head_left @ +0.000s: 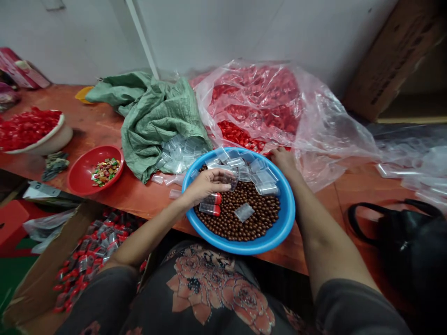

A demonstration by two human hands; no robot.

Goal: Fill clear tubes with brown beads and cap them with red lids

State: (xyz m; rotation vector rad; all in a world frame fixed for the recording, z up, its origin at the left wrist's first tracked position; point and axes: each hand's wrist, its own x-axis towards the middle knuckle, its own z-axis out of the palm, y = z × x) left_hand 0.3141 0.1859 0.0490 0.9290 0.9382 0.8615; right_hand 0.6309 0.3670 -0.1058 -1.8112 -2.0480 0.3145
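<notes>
Over a blue basin (289,221) of brown chocolate balls (226,228), my left hand (209,184) has its fingers closed around a clear plastic tube (232,179). Several more clear tubes (265,182) lie on the balls at the back of the basin, and one clear tube (244,212) rests nearer the middle. Below my left hand are tubes with red caps (210,209). My right hand (282,157) reaches past the basin's back right rim to the loose red caps (240,136) at the mouth of a clear bag. Its fingers are mostly hidden there.
The large clear bag (314,107) of red caps stands behind the basin, beside a green cloth sack (160,116) spilling clear tubes. To the left are a red bowl (75,174) of wrapped candies and a white bowl (64,135) of red pieces. A cardboard box (38,288) holds capped tubes. A black bag (412,242) lies right.
</notes>
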